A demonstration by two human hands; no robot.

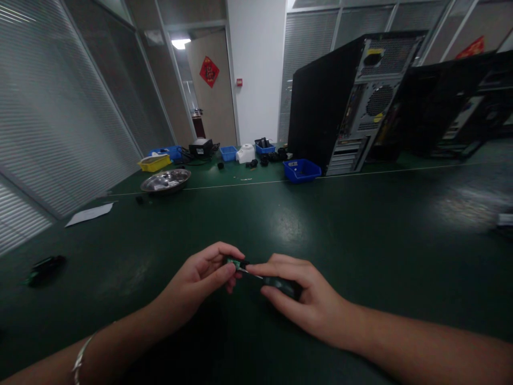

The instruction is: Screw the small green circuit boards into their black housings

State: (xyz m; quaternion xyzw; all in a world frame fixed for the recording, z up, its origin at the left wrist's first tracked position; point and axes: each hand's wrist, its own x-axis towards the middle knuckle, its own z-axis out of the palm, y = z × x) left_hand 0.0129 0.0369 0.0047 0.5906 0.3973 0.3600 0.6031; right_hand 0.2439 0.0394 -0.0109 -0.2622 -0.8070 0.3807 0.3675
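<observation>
Between the thumb and fingers of my left hand (208, 271) is a small green circuit board (233, 262) with a dark part at its right end. My right hand (306, 291) is closed around the dark handle of a screwdriver (280, 285). Its thin metal shaft points left, and the tip reaches the board. My right index finger stretches along the shaft to the dark part at the board's edge. Fingers cover much of the board, so the exact contact at the tip is hidden. Both hands are just above the green tabletop (180, 227).
Far back stand a blue bin (301, 171), a metal bowl (166, 182), a yellow tray (154, 163) and a white device (245, 154). A black computer tower (328, 101) rises at back right. At left lie a dark object (45, 268) and a paper sheet (90, 214).
</observation>
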